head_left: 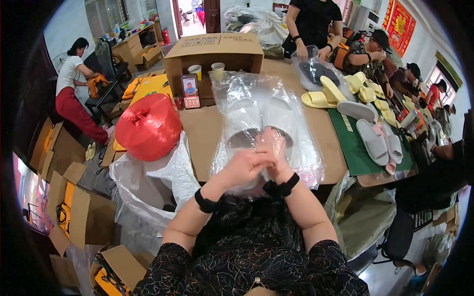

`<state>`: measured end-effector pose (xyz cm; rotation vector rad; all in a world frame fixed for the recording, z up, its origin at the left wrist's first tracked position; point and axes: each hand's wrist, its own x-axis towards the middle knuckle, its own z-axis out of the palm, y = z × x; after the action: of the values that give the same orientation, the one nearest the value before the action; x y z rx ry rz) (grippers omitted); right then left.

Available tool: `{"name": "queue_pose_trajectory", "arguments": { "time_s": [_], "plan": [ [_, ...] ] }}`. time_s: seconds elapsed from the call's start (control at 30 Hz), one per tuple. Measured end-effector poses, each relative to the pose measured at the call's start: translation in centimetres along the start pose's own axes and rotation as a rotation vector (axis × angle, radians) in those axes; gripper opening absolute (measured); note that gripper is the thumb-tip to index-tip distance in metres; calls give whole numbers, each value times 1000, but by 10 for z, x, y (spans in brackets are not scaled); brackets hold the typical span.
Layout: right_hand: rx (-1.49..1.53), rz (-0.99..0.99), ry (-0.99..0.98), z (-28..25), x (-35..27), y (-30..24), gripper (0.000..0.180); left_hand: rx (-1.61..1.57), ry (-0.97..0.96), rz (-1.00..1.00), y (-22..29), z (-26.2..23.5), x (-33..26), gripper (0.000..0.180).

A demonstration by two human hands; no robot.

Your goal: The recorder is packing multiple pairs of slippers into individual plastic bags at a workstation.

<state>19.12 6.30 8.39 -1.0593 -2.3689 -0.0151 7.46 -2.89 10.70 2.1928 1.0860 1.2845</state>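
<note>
On the flat brown tabletop (197, 143) before the person, a pair of pale grey-white slippers (280, 116) is lying inside a clear, crinkled plastic bag (234, 86); the bare right hand (271, 145) is resting over the near end of the pair, fingers loosely curled, and whether it is gripping any film I cannot tell; the bare left hand (252, 165) is crossing toward it with bent, partly closed fingers, no object showing in them; the slipping-in is thus seeming done, while whether the bag is standing sealed is not showing; at the right, loose grey slippers (371, 143) on a dark green mat (348, 158) and pale yellow slippers (333, 89) are lying unbagged, so they are perhaps being left for later.
</note>
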Motion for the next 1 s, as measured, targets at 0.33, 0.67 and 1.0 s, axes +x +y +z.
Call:
{"name": "queue_pose_trajectory", "arguments": {
  "time_s": [0.33, 0.67, 1.0],
  "plan": [
    [21, 154, 129, 11, -7, 11, 24, 196, 210, -122, -20, -28, 5, 11],
    [169, 129, 59, 3, -9, 6, 23, -118, -16, 86, -1, -5, 21, 12],
    [303, 497, 90, 12, -3, 31, 39, 228, 162, -33, -6, -14, 7, 10]
  ]
}}
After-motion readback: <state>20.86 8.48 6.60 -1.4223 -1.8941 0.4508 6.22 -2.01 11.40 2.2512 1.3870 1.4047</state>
